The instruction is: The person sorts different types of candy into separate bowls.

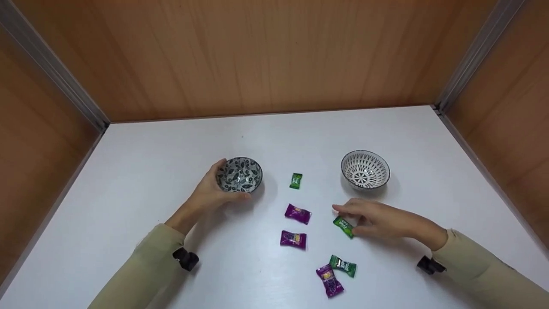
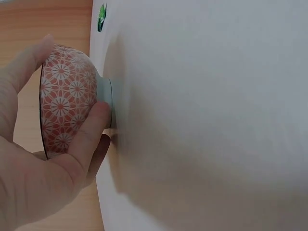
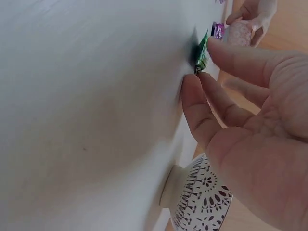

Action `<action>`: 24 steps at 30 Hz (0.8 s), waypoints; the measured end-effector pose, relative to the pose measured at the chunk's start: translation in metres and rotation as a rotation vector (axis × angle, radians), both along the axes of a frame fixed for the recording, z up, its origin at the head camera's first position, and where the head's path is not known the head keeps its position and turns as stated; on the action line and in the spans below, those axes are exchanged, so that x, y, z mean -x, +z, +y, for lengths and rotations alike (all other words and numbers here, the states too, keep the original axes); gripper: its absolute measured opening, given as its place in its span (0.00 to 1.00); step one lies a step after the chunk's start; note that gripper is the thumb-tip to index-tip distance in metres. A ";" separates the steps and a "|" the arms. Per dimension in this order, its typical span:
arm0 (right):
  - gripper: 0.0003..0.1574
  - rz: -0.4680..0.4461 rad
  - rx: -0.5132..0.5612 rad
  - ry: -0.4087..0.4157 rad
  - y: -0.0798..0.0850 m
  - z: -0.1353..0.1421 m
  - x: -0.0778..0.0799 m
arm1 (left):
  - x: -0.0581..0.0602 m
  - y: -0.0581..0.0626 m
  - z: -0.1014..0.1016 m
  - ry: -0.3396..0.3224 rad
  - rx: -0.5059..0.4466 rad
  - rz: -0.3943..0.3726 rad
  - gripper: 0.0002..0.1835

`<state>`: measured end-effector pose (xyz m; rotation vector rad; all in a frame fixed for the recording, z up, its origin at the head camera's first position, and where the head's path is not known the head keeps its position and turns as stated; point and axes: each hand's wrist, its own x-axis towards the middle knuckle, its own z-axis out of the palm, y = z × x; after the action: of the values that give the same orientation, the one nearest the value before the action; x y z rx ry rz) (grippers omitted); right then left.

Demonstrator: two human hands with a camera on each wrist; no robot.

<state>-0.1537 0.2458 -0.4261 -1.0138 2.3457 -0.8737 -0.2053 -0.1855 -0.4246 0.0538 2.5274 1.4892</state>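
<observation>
My left hand (image 1: 210, 189) grips a small bowl (image 1: 240, 175) by its side, thumb and fingers spread around it. Its inside has a dark leaf pattern; the outside, in the left wrist view, carries red and white flowers. On the right, my right hand (image 1: 377, 219) has thumb and fingers curled at the two ends of a green-wrapped candy (image 1: 344, 226), close to the tabletop. The right wrist view shows that candy (image 3: 202, 54) between the fingertips. Beyond this hand stands a white bowl (image 1: 365, 170) with dark dashes.
Between the hands lie two purple candies (image 1: 297, 213), with a green candy (image 1: 296, 180) beyond them. Nearer the front, another purple candy (image 1: 329, 281) touches a dark green candy (image 1: 343, 266). Wooden panels (image 1: 274, 56) border the white table (image 1: 150, 171) at back and sides.
</observation>
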 end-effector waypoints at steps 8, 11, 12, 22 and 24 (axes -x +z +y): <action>0.25 0.027 -0.014 -0.040 -0.001 -0.004 0.003 | 0.002 0.007 0.001 -0.011 0.031 -0.017 0.71; 0.22 0.036 -0.022 -0.033 0.000 -0.005 0.005 | 0.002 0.009 0.000 -0.022 0.039 -0.025 0.70; 0.21 0.039 -0.026 -0.030 0.001 -0.006 0.005 | 0.003 0.010 -0.001 -0.029 0.046 -0.025 0.70; 0.09 0.012 -0.047 -0.051 -0.003 -0.010 0.007 | 0.003 0.013 -0.004 -0.056 0.122 -0.037 0.73; 0.08 0.010 -0.037 -0.047 -0.003 -0.010 0.008 | 0.003 0.013 -0.004 -0.056 0.120 -0.043 0.73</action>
<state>-0.1612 0.2359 -0.4287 -0.9541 2.3935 -0.8408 -0.2083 -0.1896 -0.4113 0.0724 2.5536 1.3011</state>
